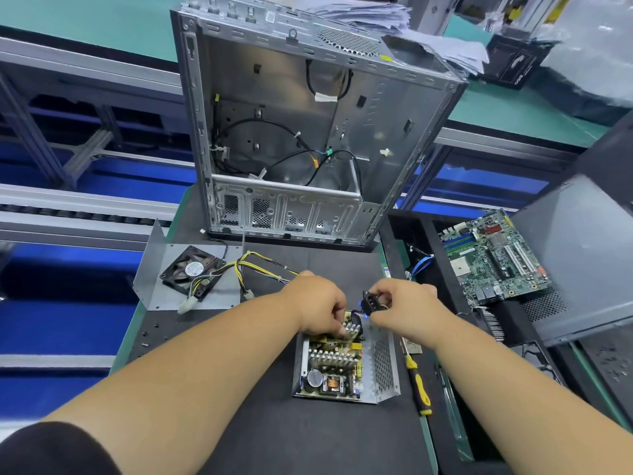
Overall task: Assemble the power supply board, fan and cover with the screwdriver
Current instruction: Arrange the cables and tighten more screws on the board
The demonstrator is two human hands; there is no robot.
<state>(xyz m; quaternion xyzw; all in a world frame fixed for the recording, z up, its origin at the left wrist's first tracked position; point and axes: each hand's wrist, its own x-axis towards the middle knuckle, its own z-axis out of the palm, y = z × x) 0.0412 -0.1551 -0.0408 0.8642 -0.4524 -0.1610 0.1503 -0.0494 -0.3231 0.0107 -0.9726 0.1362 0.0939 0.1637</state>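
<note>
Power supply board [334, 365], one fan [193, 270], one screwdriver [418, 385], two hands [317, 303] working.

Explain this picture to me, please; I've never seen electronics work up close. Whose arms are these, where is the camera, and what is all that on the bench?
The single picture comes from a camera worn on a person's head, looking down at their own bare arms. The left hand grips a part of the power supply board, which sits in its open metal housing. The right hand pinches a small black socket above it. The fan lies on the metal cover, with yellow and black wires. The yellow-handled screwdriver lies unused. Behind stands an empty computer case; a green motherboard lies at right.
</note>
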